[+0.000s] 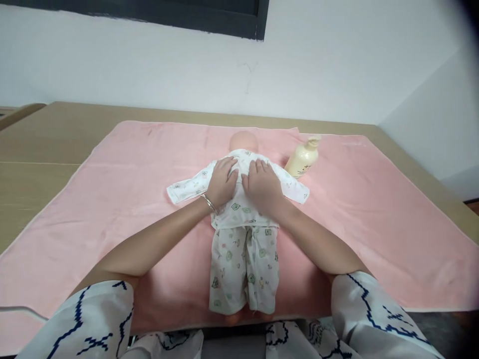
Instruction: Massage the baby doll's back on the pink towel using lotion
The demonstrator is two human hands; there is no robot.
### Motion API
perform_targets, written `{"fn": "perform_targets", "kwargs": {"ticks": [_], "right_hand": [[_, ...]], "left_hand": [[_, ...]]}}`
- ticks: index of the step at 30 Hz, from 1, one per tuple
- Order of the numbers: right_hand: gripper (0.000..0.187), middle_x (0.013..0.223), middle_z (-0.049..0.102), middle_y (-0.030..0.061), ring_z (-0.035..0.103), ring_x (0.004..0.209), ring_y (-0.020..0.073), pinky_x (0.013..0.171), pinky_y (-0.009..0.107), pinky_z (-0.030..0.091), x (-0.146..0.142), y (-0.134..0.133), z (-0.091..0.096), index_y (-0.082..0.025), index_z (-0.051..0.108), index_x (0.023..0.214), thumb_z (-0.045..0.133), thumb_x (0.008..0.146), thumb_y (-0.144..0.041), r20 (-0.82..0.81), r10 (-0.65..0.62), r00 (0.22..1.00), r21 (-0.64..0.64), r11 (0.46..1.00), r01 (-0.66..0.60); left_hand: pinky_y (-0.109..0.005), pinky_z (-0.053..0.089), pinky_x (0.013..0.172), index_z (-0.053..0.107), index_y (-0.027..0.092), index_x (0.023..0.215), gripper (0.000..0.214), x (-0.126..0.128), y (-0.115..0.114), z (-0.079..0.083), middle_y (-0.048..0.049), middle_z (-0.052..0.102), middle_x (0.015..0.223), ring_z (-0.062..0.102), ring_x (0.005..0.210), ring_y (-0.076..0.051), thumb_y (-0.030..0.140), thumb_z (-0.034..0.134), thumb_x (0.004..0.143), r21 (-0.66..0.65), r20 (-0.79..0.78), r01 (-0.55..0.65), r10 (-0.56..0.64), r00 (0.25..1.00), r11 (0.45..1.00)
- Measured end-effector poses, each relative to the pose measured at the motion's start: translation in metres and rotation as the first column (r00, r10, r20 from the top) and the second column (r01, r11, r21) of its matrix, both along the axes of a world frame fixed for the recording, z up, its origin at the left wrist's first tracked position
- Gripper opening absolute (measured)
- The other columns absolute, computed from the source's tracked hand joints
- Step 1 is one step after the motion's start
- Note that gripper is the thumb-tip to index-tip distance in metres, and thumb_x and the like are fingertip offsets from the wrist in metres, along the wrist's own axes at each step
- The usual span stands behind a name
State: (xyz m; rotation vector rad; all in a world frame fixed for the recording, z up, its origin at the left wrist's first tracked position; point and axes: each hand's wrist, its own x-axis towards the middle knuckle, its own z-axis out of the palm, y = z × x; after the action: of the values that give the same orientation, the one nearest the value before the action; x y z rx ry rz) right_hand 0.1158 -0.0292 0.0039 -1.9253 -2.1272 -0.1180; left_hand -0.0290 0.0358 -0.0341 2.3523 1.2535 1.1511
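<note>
Pink fabric, a broad smooth-surfaced cloth (130, 214), fills most of the frame from the centre to the lower edge. White plaster wall (149, 65) spans the upper part, with a dark, rectangular frame (209, 20) at the upper left and centre. Pale wood tabletop (56, 132) borders the cloth at left, back and right. White sleeves with dark blue zigzag lines (93, 319) enter from both lower corners.

On the cloth, at the centre of the frame, lies a doll in white, leaf-printed long-sleeved top and trousers (244, 217). Its long axis runs almost straight up the frame: rounded bare head toward the top, trouser legs toward the bottom, feet near the cloth's front edge. Both its arms spread sideways, slanting slightly downward.

The person's left hand (222, 182) and right hand (264, 185) lie palm down on the upper part of the top, fingers extended and pointing up the frame, thumbs angled inward, gripping nothing.

Right of the doll's head, a cream pump bottle (302, 159) slants toward the upper right, its base just beside the doll's sleeve. Smallest is a silver-coloured metal bangle (208, 202) on the left wrist.
</note>
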Motion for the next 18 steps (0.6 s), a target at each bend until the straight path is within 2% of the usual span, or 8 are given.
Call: {"fn": "perform_targets", "kwargs": {"ticks": [3,5,7,9,12,16,18], "right_hand": [[0.056,0.151,0.05,0.0297,0.045,0.145,0.0355,0.123,0.048,0.028,-0.005,-0.01,0.005,0.006,0.044,0.148,0.03,0.105,-0.026,0.058,0.068,0.996,0.011,0.998,-0.069],[0.055,0.149,0.053,0.027,0.046,0.144,0.0331,0.123,0.045,0.029,0.003,-0.003,0.007,0.004,0.049,0.145,0.027,0.106,-0.027,0.028,0.101,0.995,-0.016,0.995,-0.1],[0.057,0.151,0.052,0.025,0.043,0.147,0.0322,0.124,0.045,0.029,0.014,0.013,0.007,0.003,0.048,0.146,0.026,0.107,-0.032,-0.046,0.103,0.994,-0.062,0.992,-0.106],[0.063,0.158,0.042,0.0249,0.036,0.151,0.0337,0.125,0.048,0.025,0.024,0.027,0.005,0.004,0.041,0.151,0.028,0.106,-0.039,-0.112,0.064,0.992,-0.106,0.991,-0.076],[0.065,0.16,0.039,0.0248,0.033,0.152,0.0368,0.125,0.053,0.023,0.023,0.031,0.002,0.004,0.037,0.153,0.031,0.105,-0.04,-0.129,0.029,0.991,-0.11,0.993,-0.043],[0.055,0.145,0.055,0.0295,0.049,0.14,0.0376,0.12,0.051,0.031,0.004,0.004,0.003,0.005,0.049,0.142,0.029,0.104,-0.029,-0.027,0.047,0.999,0.0,0.999,-0.047],[0.05,0.134,0.064,0.0284,0.057,0.132,0.0356,0.116,0.048,0.036,0.0,-0.004,0.006,0.002,0.056,0.135,0.027,0.104,-0.025,0.015,0.081,0.997,0.021,0.996,-0.081]], "left_hand": [[-0.052,0.038,0.119,0.058,0.015,0.129,0.041,0.006,0.004,0.007,-0.0151,0.062,0.138,0.053,0.133,-0.029,0.035,0.041,0.097,-0.092,-0.019,-0.002,0.0,1.0,0.996],[-0.054,0.035,0.12,0.056,0.014,0.132,0.043,0.008,0.004,0.009,-0.016,0.063,0.137,0.054,0.132,-0.03,0.036,0.041,0.097,-0.102,-0.06,-0.037,0.031,0.998,0.994],[-0.056,0.033,0.121,0.054,0.011,0.135,0.046,0.01,-0.003,0.01,-0.0187,0.06,0.14,0.052,0.136,-0.032,0.034,0.039,0.098,-0.068,-0.13,-0.066,0.057,0.99,0.995],[-0.054,0.032,0.123,0.053,0.008,0.137,0.047,0.011,-0.013,0.009,-0.0215,0.056,0.145,0.046,0.143,-0.033,0.031,0.036,0.099,-0.006,-0.206,-0.071,0.068,0.976,0.997],[-0.053,0.033,0.123,0.053,0.007,0.138,0.048,0.01,-0.019,0.01,-0.022,0.054,0.149,0.043,0.146,-0.032,0.028,0.035,0.1,0.04,-0.268,-0.059,0.067,0.961,0.997],[-0.051,0.036,0.122,0.054,0.008,0.138,0.049,0.006,0.0,0.015,-0.0194,0.055,0.149,0.048,0.142,-0.032,0.034,0.039,0.099,-0.053,-0.309,-0.044,0.026,0.951,0.998],[-0.05,0.036,0.122,0.055,0.007,0.137,0.051,0.005,0.007,0.016,-0.02,0.056,0.147,0.05,0.14,-0.032,0.036,0.04,0.099,-0.078,-0.321,-0.051,0.024,0.947,0.996]]}}
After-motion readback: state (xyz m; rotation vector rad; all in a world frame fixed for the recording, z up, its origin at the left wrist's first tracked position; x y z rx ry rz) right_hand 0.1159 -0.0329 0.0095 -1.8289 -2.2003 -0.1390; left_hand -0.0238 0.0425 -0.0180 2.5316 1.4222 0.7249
